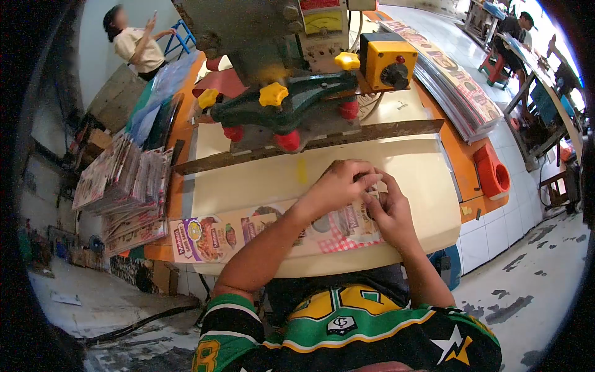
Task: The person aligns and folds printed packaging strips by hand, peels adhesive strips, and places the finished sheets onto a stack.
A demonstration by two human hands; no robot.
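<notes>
A long printed plastic strip (230, 234) with food pictures and a red checkered patch lies along the near side of the cream work board (248, 177). Over its right end, my left hand (343, 186) and my right hand (393, 214) meet with fingers curled and tips pinched close together. What is between the fingertips is too small and too hidden to name. My left forearm crosses above the middle of the strip and covers part of it. Beyond my hands, a long metal bar (396, 129) of the press machine (279, 105) spans the board.
Stacked printed packs (118, 180) stand at the left edge. A pile of long printed sheets (455, 87) is at the back right, with a red tape dispenser (491, 172) nearer me. A yellow control box (388, 62) sits on the machine. Other people are in the background.
</notes>
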